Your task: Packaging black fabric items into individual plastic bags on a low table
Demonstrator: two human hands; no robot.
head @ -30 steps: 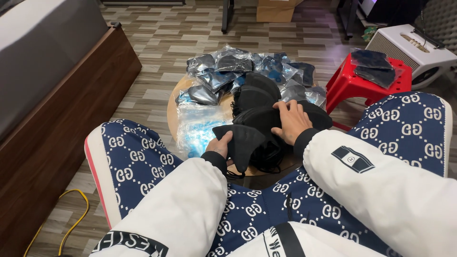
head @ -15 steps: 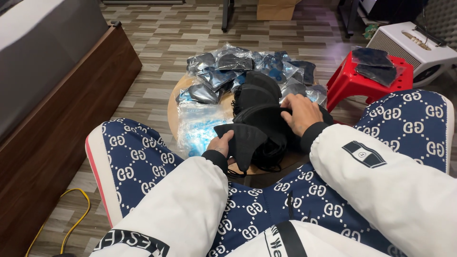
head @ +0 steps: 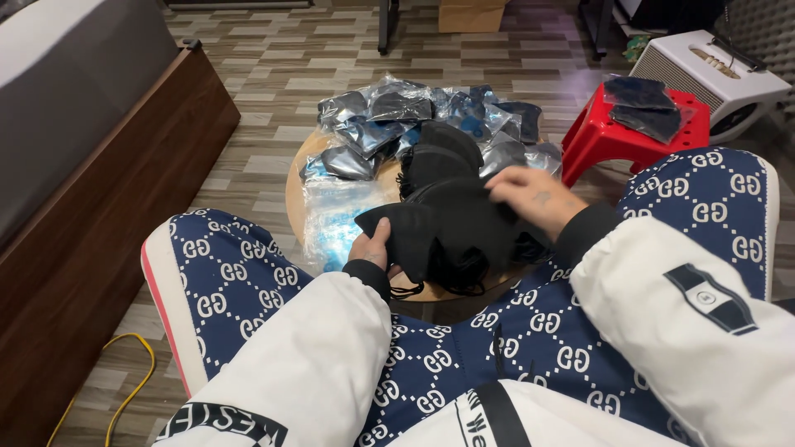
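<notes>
Head view, looking down: at the bottom of the frame two white sleeves and patterned blue-and-white trousers (head: 513,348) fill the foreground, cropped by the lower edge. Just above centre, the left hand (head: 370,249) pinches the lower left edge of a stack of black face masks (head: 447,232), thumb on top and the other fingers hidden beneath it. The right hand (head: 537,197) lies over the stack's right side, fingers curled onto the top mask; how firmly it grips cannot be told. The stack rests on a small round wooden table (head: 296,199) in the middle of the frame, only its left rim showing. Left of the hands lies a clear plastic bag (head: 335,219) with something pale blue inside, too blurred to identify. Above the stack is a heap of glossy clear packets (head: 373,124), each holding a dark folded item, probably more masks. To the upper right a red plastic stool (head: 604,145) carries two more such dark packets (head: 642,103), and beyond it stands a white box-shaped appliance (head: 704,70), partly cut off. A yellow cable (head: 124,389) curls at lower left beside a wooden bed frame (head: 108,190).
</notes>
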